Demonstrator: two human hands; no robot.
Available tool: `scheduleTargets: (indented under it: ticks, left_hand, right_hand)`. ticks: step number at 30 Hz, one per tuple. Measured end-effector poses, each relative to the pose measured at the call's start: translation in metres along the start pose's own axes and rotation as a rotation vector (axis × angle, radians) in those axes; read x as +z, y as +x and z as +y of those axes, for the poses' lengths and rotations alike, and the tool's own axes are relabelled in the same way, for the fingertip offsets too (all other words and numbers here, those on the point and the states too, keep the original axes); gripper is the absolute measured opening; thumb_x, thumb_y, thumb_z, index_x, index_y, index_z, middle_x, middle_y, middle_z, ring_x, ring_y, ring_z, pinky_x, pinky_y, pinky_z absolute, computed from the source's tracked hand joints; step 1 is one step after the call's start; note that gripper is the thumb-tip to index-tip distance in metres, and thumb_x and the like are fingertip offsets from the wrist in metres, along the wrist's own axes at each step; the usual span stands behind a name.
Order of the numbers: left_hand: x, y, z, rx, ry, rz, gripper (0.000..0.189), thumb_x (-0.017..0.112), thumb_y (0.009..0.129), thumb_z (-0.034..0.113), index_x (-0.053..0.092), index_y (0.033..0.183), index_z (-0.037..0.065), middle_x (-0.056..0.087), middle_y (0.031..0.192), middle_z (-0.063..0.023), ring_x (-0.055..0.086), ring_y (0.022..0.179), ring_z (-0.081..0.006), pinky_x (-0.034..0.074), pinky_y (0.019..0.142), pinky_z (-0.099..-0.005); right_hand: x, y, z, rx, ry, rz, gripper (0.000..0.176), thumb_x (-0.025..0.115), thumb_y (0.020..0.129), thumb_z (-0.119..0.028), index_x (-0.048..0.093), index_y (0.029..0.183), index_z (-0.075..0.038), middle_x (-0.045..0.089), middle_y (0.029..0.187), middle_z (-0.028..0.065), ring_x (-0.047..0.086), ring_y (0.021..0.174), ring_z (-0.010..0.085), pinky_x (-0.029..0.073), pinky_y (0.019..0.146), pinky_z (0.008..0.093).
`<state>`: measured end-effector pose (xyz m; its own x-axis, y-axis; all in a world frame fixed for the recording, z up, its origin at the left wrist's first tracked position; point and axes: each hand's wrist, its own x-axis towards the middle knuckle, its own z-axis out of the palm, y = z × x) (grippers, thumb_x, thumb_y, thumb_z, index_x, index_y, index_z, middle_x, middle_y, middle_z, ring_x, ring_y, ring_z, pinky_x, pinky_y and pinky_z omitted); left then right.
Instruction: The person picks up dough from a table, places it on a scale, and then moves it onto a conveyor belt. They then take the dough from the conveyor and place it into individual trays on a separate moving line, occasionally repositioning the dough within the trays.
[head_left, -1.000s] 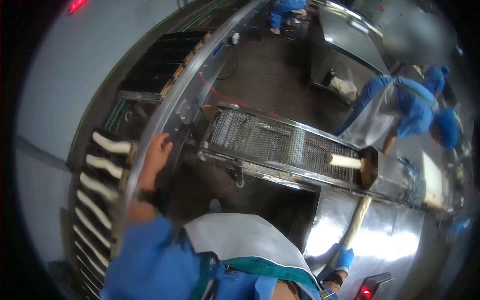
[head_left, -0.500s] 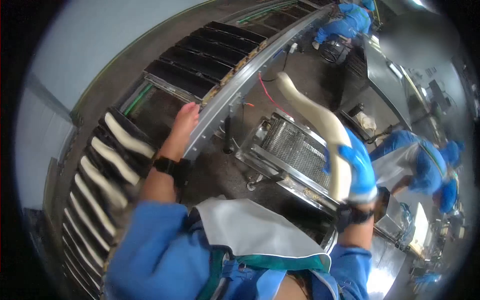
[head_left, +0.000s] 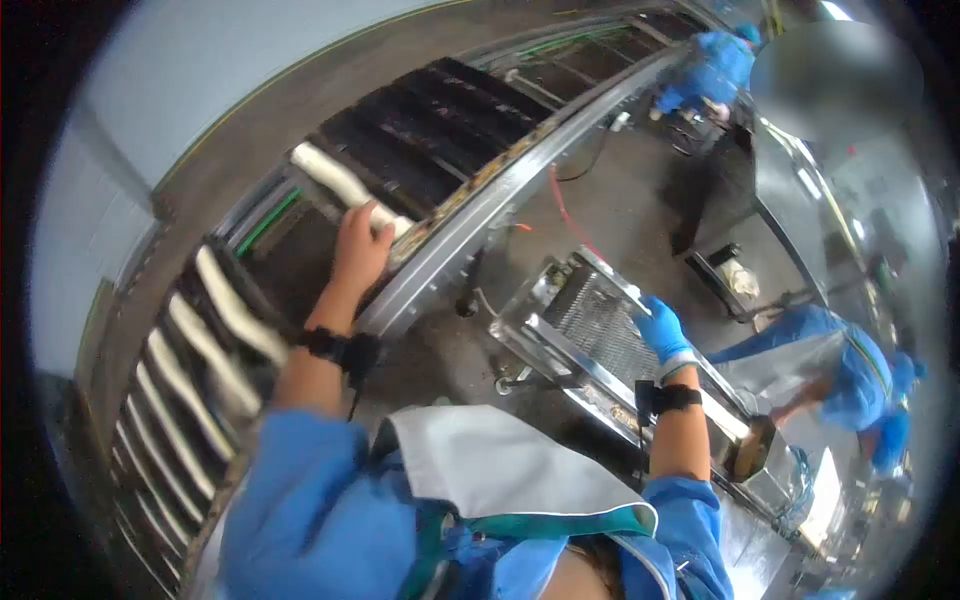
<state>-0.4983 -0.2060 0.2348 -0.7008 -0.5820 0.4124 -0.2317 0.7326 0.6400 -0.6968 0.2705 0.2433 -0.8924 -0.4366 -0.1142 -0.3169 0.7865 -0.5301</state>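
A long pale strip of dough (head_left: 335,177) lies along a black tray on the conveyor at upper left. My left hand (head_left: 362,245) is bare, its thumb and fingers apart at the near end of that strip. Over the edge of a low metal mesh conveyor (head_left: 590,320) hangs my right hand (head_left: 660,330), in a blue glove, fingers loosely stretched and holding nothing. More dough strips (head_left: 205,345) rest in black trays to the lower left of my left forearm.
Black trays (head_left: 430,120) without dough sit farther up the conveyor, whose steel side rail (head_left: 480,215) runs diagonally. A bent-over person in blue (head_left: 835,360) works at right, another person (head_left: 712,70) sits at the far end. A steel machine (head_left: 800,215) stands at right.
The dough strip that my right hand held up has come down onto the tray by my left hand. The right hand has let go and moved lower.
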Motion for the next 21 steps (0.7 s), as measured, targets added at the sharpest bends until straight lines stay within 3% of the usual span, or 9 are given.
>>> scheduleTargets:
  ticks: [1, 3, 5, 9, 13, 14, 16, 18, 21]
  left_hand:
    - [-0.002, 0.001, 0.001, 0.067, 0.055, -0.044, 0.049, 0.060, 0.081, 0.027, 0.050, 0.120, -0.001, 0.050, 0.120, -0.0232, 0.046, 0.113, -0.0370, 0.036, 0.097, -0.0430]
    - [-0.008, 0.002, 0.001, 0.115, 0.237, -0.238, 0.047, 0.060, 0.081, 0.028, 0.051, 0.119, 0.001, 0.052, 0.118, -0.0208, 0.047, 0.111, -0.0363, 0.037, 0.095, -0.0438]
    - [-0.019, 0.000, 0.022, 0.044, 0.382, -0.449, 0.044, 0.059, 0.082, 0.028, 0.054, 0.116, 0.002, 0.054, 0.117, -0.0195, 0.047, 0.111, -0.0360, 0.039, 0.092, -0.0438]
    - [-0.006, -0.012, -0.009, 0.245, 0.497, -0.470, 0.031, 0.057, 0.083, 0.026, 0.060, 0.101, 0.000, 0.057, 0.105, -0.0175, 0.049, 0.102, -0.0363, 0.040, 0.087, -0.0451]
    - [-0.011, -0.023, -0.013, 0.352, 0.473, -0.381, 0.024, 0.056, 0.084, 0.023, 0.060, 0.083, -0.001, 0.055, 0.093, -0.0168, 0.049, 0.090, -0.0361, 0.040, 0.081, -0.0459]
    - [-0.011, -0.024, -0.016, 0.357, 0.464, -0.372, 0.024, 0.056, 0.084, 0.023, 0.060, 0.083, -0.001, 0.056, 0.092, -0.0172, 0.050, 0.090, -0.0363, 0.040, 0.080, -0.0458]
    - [-0.008, -0.022, -0.018, 0.362, 0.428, -0.354, 0.026, 0.056, 0.084, 0.024, 0.061, 0.080, -0.001, 0.056, 0.091, -0.0181, 0.050, 0.088, -0.0369, 0.041, 0.079, -0.0461]
    - [0.000, -0.022, -0.022, 0.344, 0.397, -0.335, 0.029, 0.056, 0.084, 0.027, 0.062, 0.078, -0.001, 0.056, 0.090, -0.0188, 0.051, 0.086, -0.0375, 0.041, 0.078, -0.0469]
    - [0.007, -0.017, -0.010, 0.267, 0.439, -0.348, 0.036, 0.052, 0.086, 0.033, 0.062, 0.076, -0.001, 0.056, 0.089, -0.0186, 0.052, 0.085, -0.0365, 0.042, 0.077, -0.0469]
  right_hand:
    - [-0.006, -0.007, 0.034, 0.077, -0.267, 0.117, 0.044, 0.063, 0.077, -0.026, 0.058, 0.115, -0.004, 0.061, 0.113, 0.0142, 0.060, 0.098, 0.0320, 0.048, 0.085, 0.0351]
    - [-0.031, -0.027, 0.060, 0.205, -0.709, -0.404, 0.039, 0.066, 0.073, -0.029, 0.064, 0.106, -0.009, 0.062, 0.109, 0.0166, 0.059, 0.100, 0.0356, 0.047, 0.087, 0.0397]
    - [-0.006, -0.054, 0.149, 0.256, -0.468, -0.226, 0.033, 0.068, 0.070, -0.029, 0.067, 0.099, -0.013, 0.064, 0.104, 0.0137, 0.059, 0.100, 0.0334, 0.048, 0.087, 0.0390]
    - [0.012, -0.083, 0.089, 0.288, -0.787, 0.050, 0.030, 0.072, 0.066, -0.024, 0.067, 0.092, -0.009, 0.063, 0.100, 0.0197, 0.059, 0.097, 0.0367, 0.051, 0.082, 0.0418]
    - [-0.013, -0.070, 0.060, 0.336, -0.038, 0.445, 0.024, 0.067, 0.068, -0.020, 0.067, 0.085, -0.003, 0.064, 0.084, 0.0204, 0.063, 0.079, 0.0352, 0.050, 0.070, 0.0438]
    - [-0.019, -0.053, 0.078, 0.207, -0.119, 0.579, 0.025, 0.067, 0.069, -0.022, 0.066, 0.084, -0.001, 0.064, 0.078, 0.0213, 0.063, 0.073, 0.0358, 0.049, 0.067, 0.0436]
    - [-0.072, -0.049, 0.011, 0.076, -0.093, 0.686, 0.030, 0.070, 0.070, -0.023, 0.064, 0.090, -0.001, 0.064, 0.086, 0.0202, 0.064, 0.079, 0.0331, 0.050, 0.071, 0.0386]
    - [-0.123, -0.049, -0.042, -0.130, 0.071, 0.655, 0.028, 0.066, 0.072, -0.015, 0.062, 0.095, 0.002, 0.065, 0.087, 0.0142, 0.063, 0.079, 0.0228, 0.049, 0.070, 0.0340]
    - [-0.165, -0.064, -0.154, -0.179, 0.563, 0.566, 0.021, 0.064, 0.074, -0.013, 0.063, 0.090, 0.001, 0.064, 0.082, 0.0049, 0.059, 0.071, 0.0135, 0.047, 0.064, 0.0265]
